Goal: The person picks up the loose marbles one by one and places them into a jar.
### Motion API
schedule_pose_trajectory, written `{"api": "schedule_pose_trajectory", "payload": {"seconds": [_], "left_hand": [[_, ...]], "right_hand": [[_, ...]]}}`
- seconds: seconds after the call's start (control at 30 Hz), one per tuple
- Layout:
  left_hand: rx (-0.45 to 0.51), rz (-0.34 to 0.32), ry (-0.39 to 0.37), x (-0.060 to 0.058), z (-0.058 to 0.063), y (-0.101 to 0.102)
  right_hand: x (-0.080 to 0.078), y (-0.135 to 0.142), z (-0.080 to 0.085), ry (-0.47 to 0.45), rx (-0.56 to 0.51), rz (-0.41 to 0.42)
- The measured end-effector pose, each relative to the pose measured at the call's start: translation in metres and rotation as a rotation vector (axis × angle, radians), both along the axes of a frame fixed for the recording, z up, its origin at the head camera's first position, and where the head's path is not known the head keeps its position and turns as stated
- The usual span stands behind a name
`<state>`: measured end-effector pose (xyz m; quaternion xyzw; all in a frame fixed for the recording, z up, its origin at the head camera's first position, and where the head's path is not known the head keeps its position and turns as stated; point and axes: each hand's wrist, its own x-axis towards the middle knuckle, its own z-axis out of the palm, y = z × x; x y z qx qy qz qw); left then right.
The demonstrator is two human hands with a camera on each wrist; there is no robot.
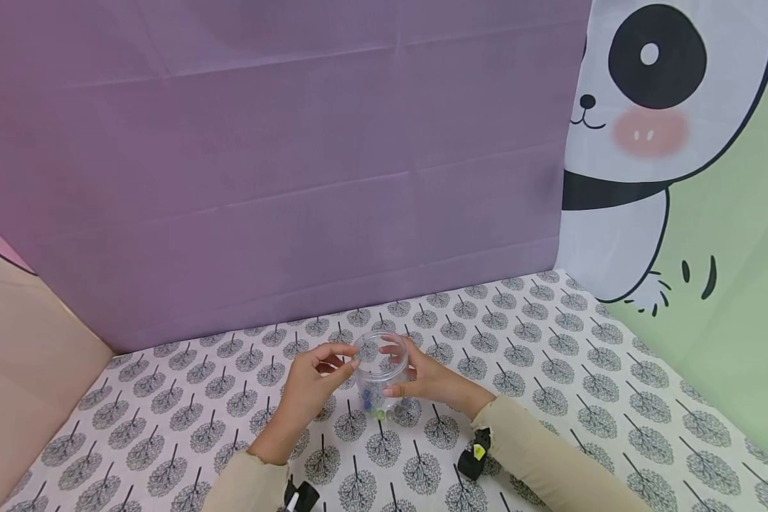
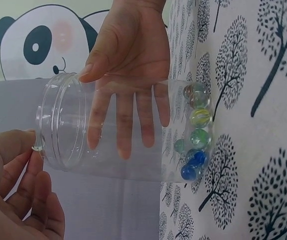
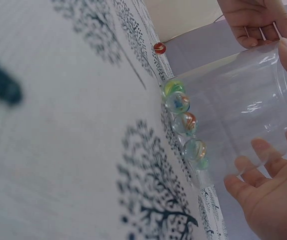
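Note:
A clear, wide-mouthed jar [image 1: 372, 384] stands upright on the patterned cloth. Several glass marbles [image 2: 200, 117] lie on its bottom, among them blue, green and yellow-streaked ones. My right hand [image 1: 427, 378] holds the jar from the right, its thumb near the rim and its fingers spread along the far side. At the left edge of the mouth, my left hand [image 1: 313, 373] pinches a small clear marble [image 2: 37, 148] between thumb and forefinger, mostly covered by the fingertips. Its other fingers are curled loosely. In the right wrist view the pinched marble is hidden.
One red marble [image 3: 159, 48] lies on the cloth outside the jar. The white cloth [image 1: 230, 434] with a tree print covers the table. A purple curtain [image 1: 281, 163] hangs behind it, and a panda-printed panel [image 1: 710, 213] stands at the right.

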<state>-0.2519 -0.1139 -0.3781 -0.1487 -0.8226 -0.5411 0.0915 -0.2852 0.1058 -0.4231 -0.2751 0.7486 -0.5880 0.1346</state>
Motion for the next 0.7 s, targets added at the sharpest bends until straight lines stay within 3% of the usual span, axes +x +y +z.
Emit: {"api": "schedule_pose_trajectory", "payload": {"seconds": [0.7], "left_hand": [[-0.015, 0.003, 0.014, 0.0016, -0.0016, -0.0058]], "right_hand": [[-0.0015, -0.0005, -0.0011, -0.016, 0.010, -0.012]]}}
